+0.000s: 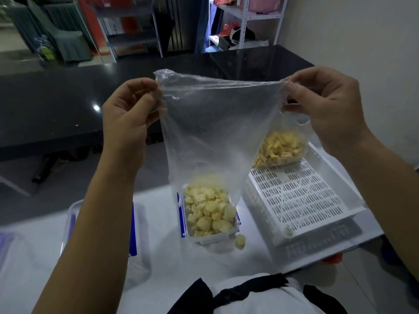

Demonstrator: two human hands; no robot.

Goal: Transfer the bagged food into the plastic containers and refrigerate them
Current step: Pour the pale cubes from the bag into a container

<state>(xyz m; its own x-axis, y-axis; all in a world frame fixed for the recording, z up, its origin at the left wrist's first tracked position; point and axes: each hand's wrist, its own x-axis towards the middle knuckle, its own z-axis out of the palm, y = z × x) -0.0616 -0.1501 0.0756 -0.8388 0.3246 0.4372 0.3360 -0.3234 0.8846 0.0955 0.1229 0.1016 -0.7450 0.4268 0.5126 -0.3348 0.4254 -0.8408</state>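
Left hand (pixel 130 105) pinches the L corner of a clear plastic bag (pixel 215 123), center frame; right hand (pixel 326 105) pinches the R corner, bag hanging w/ its low end over an open container (pixel 209 215) of pale yellow chunks (pixel 207 211). One chunk (pixel 239 240) lies on the white table (pixel 256 257) just beside it. Lower right, a white slotted tray (pixel 301 196) holds a 2nd bag of yellow food (pixel 280 148).

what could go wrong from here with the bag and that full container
1. The container looks heaped with pale chunks; one chunk already lies on the table beside it, so more may spill when it is moved or lidded.
2. The clear bag, pinched by the left hand and right hand, hangs into the container and could drag chunks out when lifted away.
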